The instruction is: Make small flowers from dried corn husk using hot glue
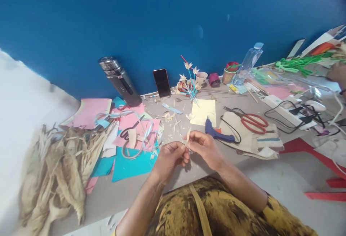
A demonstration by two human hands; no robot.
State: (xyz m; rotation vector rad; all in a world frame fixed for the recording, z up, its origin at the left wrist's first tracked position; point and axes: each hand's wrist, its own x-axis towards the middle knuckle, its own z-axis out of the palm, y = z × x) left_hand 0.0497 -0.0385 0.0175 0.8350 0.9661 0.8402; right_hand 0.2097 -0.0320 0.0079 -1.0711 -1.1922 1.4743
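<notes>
My left hand [171, 158] and my right hand [207, 149] meet over the table's front part, fingertips almost touching. My right fingers pinch a small pale petal-like husk strip [188, 135] that sticks upward. The left thumb and fingers are closed in a pinch at the same spot; what they grip is mostly hidden. Just beyond my hands lie pale husk scraps [175, 123] and a yellow paper sheet [202, 111]. A blue glue gun [217, 133] rests to the right of my right hand. Behind stands a bunch of pale husk flowers [189, 79] on blue stems.
Dried husks [62, 167] hang over the table's left edge beside coloured paper [132, 167]. A flask [121, 82], a phone [161, 82] and a plastic bottle [248, 62] stand along the wall. Red-handled scissors [254, 122] and a power strip [286, 109] lie right. Another person's hand [337, 73] shows far right.
</notes>
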